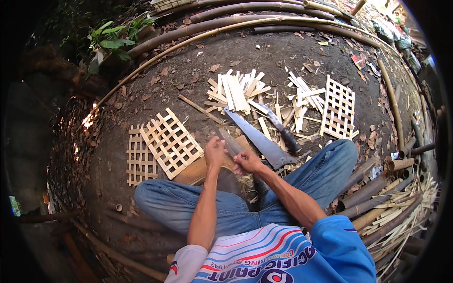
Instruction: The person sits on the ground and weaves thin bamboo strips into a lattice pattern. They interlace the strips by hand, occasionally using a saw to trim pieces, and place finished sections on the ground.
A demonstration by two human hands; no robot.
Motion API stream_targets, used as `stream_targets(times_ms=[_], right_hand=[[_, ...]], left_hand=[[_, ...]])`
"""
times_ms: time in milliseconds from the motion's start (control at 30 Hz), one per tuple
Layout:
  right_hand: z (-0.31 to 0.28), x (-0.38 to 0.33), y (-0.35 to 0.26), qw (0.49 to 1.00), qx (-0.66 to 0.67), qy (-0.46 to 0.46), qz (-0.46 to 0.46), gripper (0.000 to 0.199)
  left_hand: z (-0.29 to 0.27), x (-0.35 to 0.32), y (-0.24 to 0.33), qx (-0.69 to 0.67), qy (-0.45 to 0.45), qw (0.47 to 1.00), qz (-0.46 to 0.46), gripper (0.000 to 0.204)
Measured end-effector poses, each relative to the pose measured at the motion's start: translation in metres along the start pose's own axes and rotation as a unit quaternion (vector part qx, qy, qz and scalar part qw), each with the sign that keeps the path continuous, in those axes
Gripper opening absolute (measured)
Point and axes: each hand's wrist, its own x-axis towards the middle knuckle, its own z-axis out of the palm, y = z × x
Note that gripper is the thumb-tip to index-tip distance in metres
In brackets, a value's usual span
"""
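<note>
nr woven slat grid (171, 143), r hand (246, 162) pinching blurred flat grey strip (230, 141); l hand (215, 151) curled, grip can't tell

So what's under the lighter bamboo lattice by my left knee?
A second bamboo lattice shows past its left edge; how far that reaches underneath can't be seen, being covered.

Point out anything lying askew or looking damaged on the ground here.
Nothing looks clearly damaged. The pale strips beyond the saw lie crisscrossed in a loose heap, not stacked. On the left, one woven panel sits askew, overlapping the panel beside it.
</note>
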Motion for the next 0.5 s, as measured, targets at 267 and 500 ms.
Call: stream_targets(times_ms=[267, 500], right_hand=[[0.006, -0.001, -0.006, 1.0, 0.019, 0.01, 0.006, 0.023], [-0.012, 0.015, 0.011, 0.995, 0.072, -0.069, 0.018, 0.029]], left_hand=[[0.001, 0.002, -0.002, -0.026, 0.021, 0.999, -0.041, 0.017], [-0.014, 0.006, 0.0, -0.127, 0.036, 0.98, -0.151, 0.02]])
